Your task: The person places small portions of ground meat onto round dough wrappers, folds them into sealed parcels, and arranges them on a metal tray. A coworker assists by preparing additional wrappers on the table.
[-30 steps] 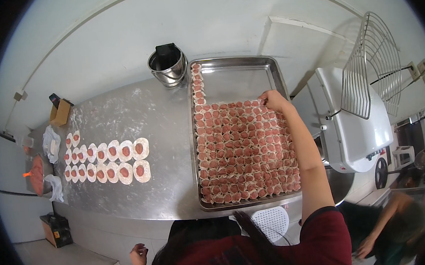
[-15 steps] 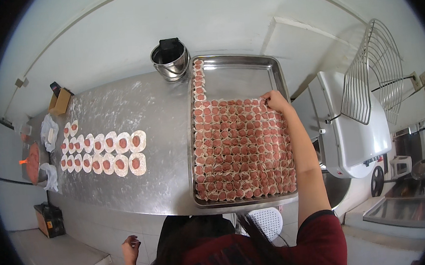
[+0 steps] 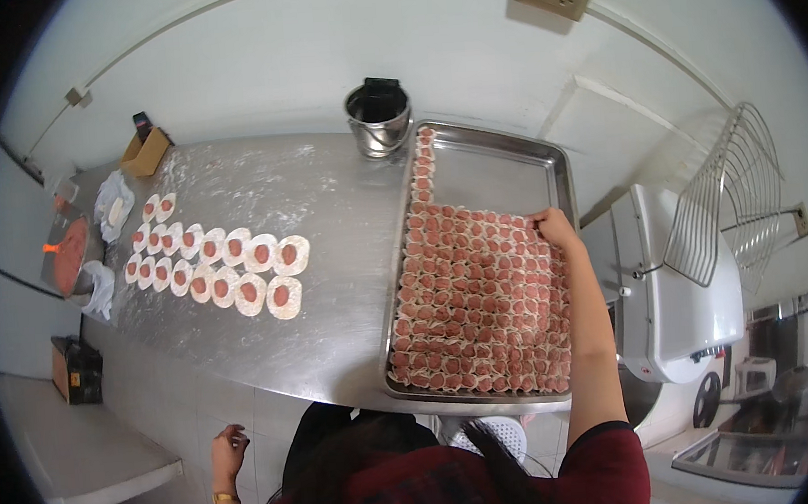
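My right hand (image 3: 555,226) reaches to the far right corner of the packed dumplings (image 3: 473,294) in a steel tray (image 3: 390,356). Its fingertips are pinched on an open-topped dumpling at the end of the farthest full row. Each dumpling has pale pleated dough around pink meat filling. A single line of them runs on along the tray's far left side. My left hand (image 3: 230,450) hangs off the table's front edge, holding nothing I can see, its fingers loosely bent and apart. Left of the tray, flat round wrappers (image 3: 284,298) with meat dabs lie in overlapping rows.
A steel pail (image 3: 381,132) stands behind the tray's far left corner. At the table's far left are a bowl of pink filling (image 3: 74,256), plastic bags (image 3: 114,205) and a small cardboard box (image 3: 144,154). A white machine with a wire guard (image 3: 684,298) stands right of the tray.
The view has shifted, so the table and tray sit further right in the picture. My right hand stays at the same corner of the dumplings; my left hand still hangs off the table.
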`<control>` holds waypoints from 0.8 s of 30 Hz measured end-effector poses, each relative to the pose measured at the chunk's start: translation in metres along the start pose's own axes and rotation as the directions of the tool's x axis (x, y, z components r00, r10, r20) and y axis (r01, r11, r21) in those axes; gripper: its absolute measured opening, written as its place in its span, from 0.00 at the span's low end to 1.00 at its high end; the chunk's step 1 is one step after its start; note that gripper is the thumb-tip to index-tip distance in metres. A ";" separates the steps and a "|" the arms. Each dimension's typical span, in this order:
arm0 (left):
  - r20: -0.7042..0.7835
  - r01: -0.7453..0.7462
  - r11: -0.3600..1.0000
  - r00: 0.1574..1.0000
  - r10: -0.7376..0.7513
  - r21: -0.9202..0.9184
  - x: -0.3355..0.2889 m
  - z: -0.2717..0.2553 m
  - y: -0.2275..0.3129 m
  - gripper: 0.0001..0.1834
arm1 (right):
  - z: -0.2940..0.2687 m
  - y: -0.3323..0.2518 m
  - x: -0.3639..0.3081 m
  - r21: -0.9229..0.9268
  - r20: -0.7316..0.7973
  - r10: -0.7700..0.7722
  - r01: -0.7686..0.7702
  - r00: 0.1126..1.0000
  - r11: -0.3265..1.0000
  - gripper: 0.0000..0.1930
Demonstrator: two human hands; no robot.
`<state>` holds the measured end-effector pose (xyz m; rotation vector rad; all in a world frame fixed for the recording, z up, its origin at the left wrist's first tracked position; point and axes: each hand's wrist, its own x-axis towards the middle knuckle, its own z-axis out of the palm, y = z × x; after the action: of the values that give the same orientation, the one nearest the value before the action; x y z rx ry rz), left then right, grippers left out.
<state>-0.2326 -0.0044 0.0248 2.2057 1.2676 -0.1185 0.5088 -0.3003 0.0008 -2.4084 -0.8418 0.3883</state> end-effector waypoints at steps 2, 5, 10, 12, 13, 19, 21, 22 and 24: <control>-0.016 0.022 1.000 1.000 -0.022 0.002 0.007 -0.009 0.002 0.13 | 0.005 0.005 0.004 -0.037 0.024 0.001 -0.001 1.000 0.999 0.18; -0.080 -0.045 0.999 0.996 0.045 0.003 0.029 -0.029 0.008 0.15 | 0.003 0.015 0.013 0.103 0.128 0.114 -0.128 0.985 0.986 0.20; -0.224 -0.130 0.991 0.967 0.120 -0.030 0.128 -0.089 0.047 0.12 | -0.017 0.046 0.020 0.402 -0.165 0.085 -0.012 0.983 0.916 0.22; -0.363 -0.120 0.993 0.924 0.118 0.017 0.170 -0.119 0.047 0.12 | -0.024 -0.001 0.011 0.412 -0.235 0.055 0.048 0.971 0.910 0.20; -0.448 -0.139 0.989 0.882 0.147 0.051 0.198 -0.129 0.036 0.12 | -0.025 -0.023 0.006 0.415 -0.276 0.045 0.076 0.960 0.907 0.20; -0.634 -0.105 0.986 0.756 0.162 0.127 0.393 -0.190 0.000 0.09 | -0.005 -0.115 -0.063 0.214 -0.308 -0.005 0.074 0.951 0.974 0.16; -0.600 -0.067 0.989 0.789 0.135 0.135 0.460 -0.198 -0.015 0.09 | 0.007 -0.166 -0.091 0.208 -0.209 0.016 0.029 0.978 0.978 0.15; -0.549 -0.039 0.945 0.806 0.221 0.324 0.501 -0.197 -0.053 0.09 | 0.018 -0.194 -0.103 0.215 -0.165 0.034 0.002 0.986 0.977 0.14; -0.452 0.046 0.746 0.819 0.352 0.665 0.569 -0.216 -0.145 0.11 | 0.053 -0.232 -0.106 0.231 -0.191 0.119 -0.073 0.974 0.970 0.14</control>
<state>-0.0855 0.5975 -0.0619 3.1246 1.4748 0.2090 0.2934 -0.1965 0.1035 -2.2383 -0.5604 0.2518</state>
